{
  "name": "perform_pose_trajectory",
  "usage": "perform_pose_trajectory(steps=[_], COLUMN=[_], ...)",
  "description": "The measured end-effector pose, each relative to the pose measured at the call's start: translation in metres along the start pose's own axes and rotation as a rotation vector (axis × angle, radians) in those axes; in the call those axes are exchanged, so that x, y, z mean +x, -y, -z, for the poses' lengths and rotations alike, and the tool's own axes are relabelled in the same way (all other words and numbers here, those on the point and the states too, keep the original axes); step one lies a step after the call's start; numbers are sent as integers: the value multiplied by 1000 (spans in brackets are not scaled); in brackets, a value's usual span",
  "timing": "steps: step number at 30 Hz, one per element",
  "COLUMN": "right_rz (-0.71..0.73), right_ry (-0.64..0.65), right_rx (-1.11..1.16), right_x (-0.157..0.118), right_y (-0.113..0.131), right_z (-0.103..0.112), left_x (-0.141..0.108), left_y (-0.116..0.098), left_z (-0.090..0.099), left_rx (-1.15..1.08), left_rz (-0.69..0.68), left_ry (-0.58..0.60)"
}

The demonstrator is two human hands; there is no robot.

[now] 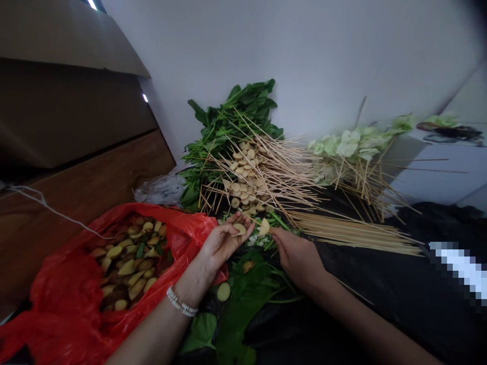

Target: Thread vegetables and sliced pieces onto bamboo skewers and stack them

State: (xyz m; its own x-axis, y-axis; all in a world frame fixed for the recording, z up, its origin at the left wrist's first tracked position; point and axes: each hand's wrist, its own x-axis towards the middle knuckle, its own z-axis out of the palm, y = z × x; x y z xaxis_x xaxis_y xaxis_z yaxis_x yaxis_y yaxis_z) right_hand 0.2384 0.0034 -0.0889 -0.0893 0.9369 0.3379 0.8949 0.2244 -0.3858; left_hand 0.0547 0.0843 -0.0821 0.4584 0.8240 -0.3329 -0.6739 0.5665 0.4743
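Observation:
My left hand (224, 238), with a white beaded bracelet (181, 302) at the wrist, is palm up and closed on a round, pale potato slice (239, 229). Close to it on the right, the fingers of my right hand (299, 253) pinch a thin wooden skewer (352, 290), whose back end sticks out behind the hand. Another potato slice (264, 226) sits on the skewer just beyond the right fingertips. Beneath both hands lie cut greens (279, 220) and large green leaves (243, 296). One loose slice (223, 291) rests below my left hand.
On the left, a red plastic bag (72, 284) holds many potato slices (131, 266). Behind my hands are piled potato skewers (247, 172) and leafy greens (236, 114). Cabbage skewers (348, 144) and bare sticks (357, 233) lie to the right, by a white wall (304, 61).

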Motion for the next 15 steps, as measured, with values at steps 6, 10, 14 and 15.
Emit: perform_pose_trajectory(steps=[6, 10, 14, 15], right_rz=[17, 6, 7, 10], right_ry=[-14, -12, 1, 2], right_rx=[-47, -27, -26, -28], right_x=[-1, -1, 0, 0], right_y=[1, 2, 2, 2], right_z=[0, 2, 2, 2], left_x=[1, 2, 5, 6], left_y=[2, 2, 2, 2], left_z=[-2, -5, -4, -4], left_rx=[83, 132, 133, 137], left_rz=[-69, -113, -138, -140], left_ry=[27, -41, -117, -129])
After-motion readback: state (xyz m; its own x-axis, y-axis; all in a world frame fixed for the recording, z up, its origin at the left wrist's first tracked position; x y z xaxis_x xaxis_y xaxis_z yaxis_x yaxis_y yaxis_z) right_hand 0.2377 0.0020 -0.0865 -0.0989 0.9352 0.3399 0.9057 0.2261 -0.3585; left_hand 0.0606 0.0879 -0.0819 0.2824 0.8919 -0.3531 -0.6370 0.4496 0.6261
